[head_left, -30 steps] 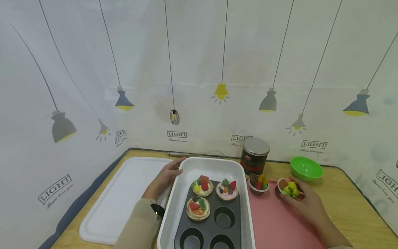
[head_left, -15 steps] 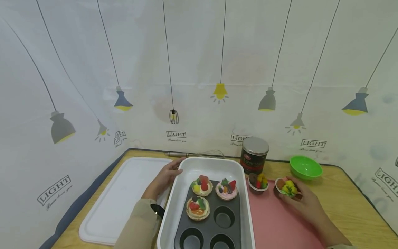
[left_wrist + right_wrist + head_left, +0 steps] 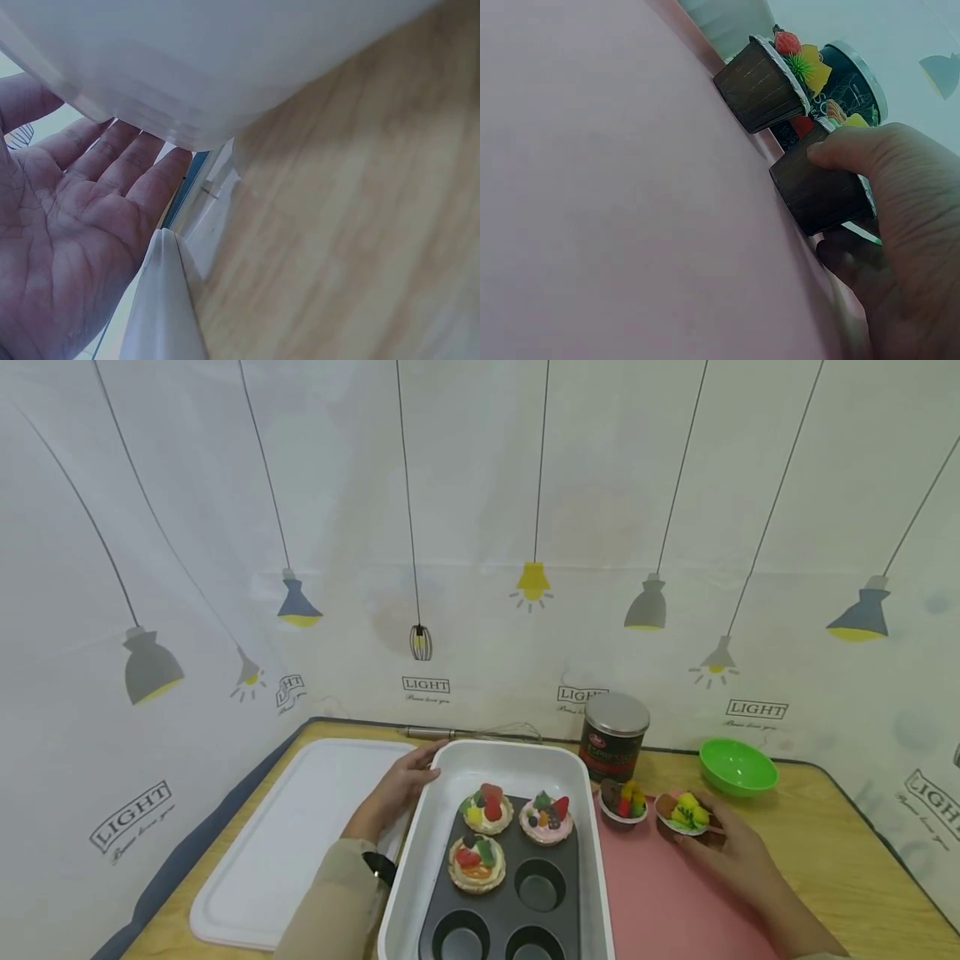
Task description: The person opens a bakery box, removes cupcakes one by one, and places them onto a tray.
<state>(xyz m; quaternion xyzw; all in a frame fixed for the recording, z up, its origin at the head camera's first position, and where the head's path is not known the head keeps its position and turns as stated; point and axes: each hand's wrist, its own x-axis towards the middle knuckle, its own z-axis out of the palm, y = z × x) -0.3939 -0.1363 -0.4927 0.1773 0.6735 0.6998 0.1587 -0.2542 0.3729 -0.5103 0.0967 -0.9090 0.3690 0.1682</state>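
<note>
1. Yellow-topped cupcake (image 3: 688, 812), brown cup, pale rim: lower right of the head view, at the far part of the pink mat (image 3: 675, 902). Nearly upright; contact of base with mat not certain.
2. Right hand (image 3: 738, 856): fingers partly closed, cup of the same cupcake taken between thumb and fingers. Hold on the cup's side, presumably to spare the loose-looking topping above.
3. Second cupcake (image 3: 624, 803), red, yellow and brown topping: just left of the first in the frame, at the mat's upper left corner. Upright, unheld.
4. White tray (image 3: 595, 860): bottom centre, cut off by the lower edge of the frame.
5. Left hand (image 3: 397, 789): at the tray's upper left corner. Thumb over the rim, fingers only slightly bent at the outer wall, corner held between. Judged a steadying hold, well off the contents.
6. Muffin tin (image 3: 512, 902): inside the tray. Three fruit tarts (image 3: 487, 814) seated upright in its wells, apparently against tipping.
7. Espresso canister (image 3: 611, 752), green bowl (image 3: 738, 768), whisk (image 3: 431, 732): along the far edge of the wooden table (image 3: 840, 868), probably out of the hands' way.
8. White board (image 3: 300, 843): flat, lower left of the frame.
</note>
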